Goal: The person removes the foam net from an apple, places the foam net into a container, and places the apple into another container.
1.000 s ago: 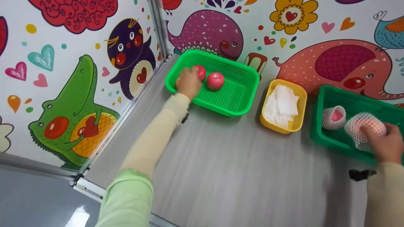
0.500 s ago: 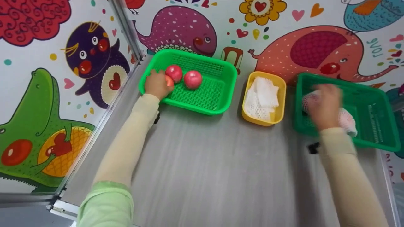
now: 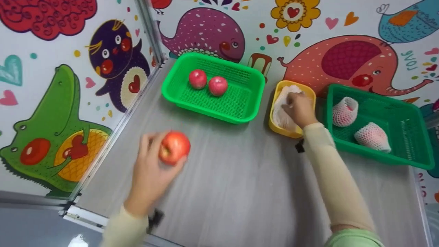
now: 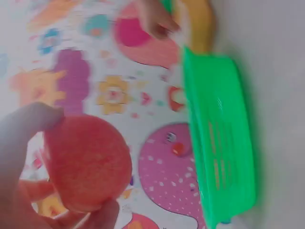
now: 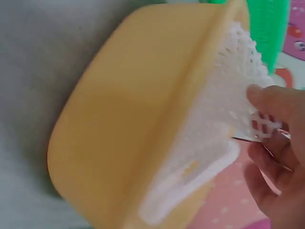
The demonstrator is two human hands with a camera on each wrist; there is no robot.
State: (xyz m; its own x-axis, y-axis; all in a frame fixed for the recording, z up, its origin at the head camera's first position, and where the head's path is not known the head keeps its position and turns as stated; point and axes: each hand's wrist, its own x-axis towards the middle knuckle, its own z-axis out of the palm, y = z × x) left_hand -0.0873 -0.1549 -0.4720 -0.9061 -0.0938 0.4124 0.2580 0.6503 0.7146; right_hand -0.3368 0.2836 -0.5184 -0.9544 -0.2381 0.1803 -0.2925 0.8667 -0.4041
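A red apple is held in my left hand above the table, in front of the light green basket; the left wrist view shows thumb and fingers curled round the apple. My right hand is over the yellow tub. In the right wrist view its thumb and fingers pinch the edge of a white foam fruit net, which rises above the tub's rim. More white foam nets lie below it, partly covered by the hand.
Two red apples sit in the light green basket at the back left. At the right, a dark green basket holds two fruits in foam nets. Patterned wall panels border the grey table behind and left.
My left hand has lifted an apple out of the light green basket and brought it nearer. My right hand has left the dark green basket and moved left to the yellow tub.
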